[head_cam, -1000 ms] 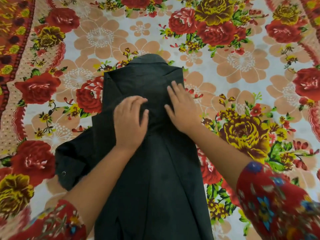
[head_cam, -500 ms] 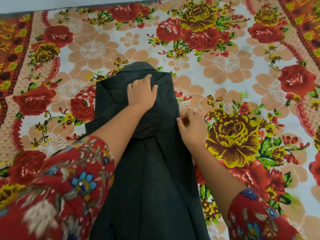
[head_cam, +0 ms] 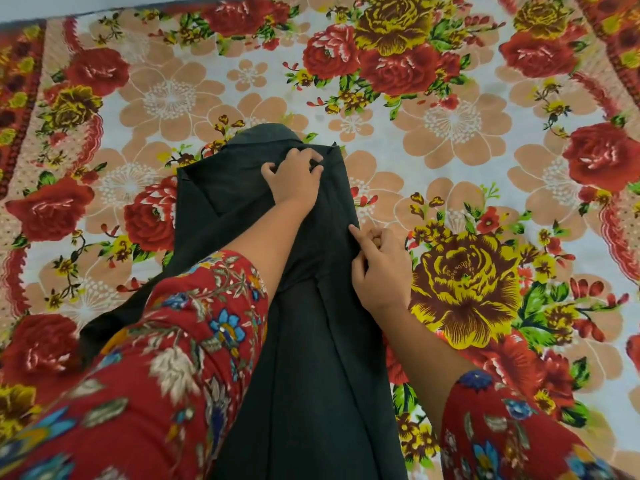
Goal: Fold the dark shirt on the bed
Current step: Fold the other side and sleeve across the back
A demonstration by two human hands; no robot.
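Under left hand (head_cam: 294, 178) fingers, near collar end: dark shirt (head_cam: 311, 358), lengthwise on bed (head_cam: 502, 188). We note left fingers curled, gripping cloth, likely anchoring top. Right hand (head_cam: 379, 268) fingers pinch shirt's right edge; we judge squaring of fold. Left of fingers, shirt sleeve (head_cam: 114, 317) lies unfolded; person's left forearm (head_cam: 263, 244) masks that side.

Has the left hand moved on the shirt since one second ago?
Yes. The left hand moved up the dark shirt, away from the person, to its collar.
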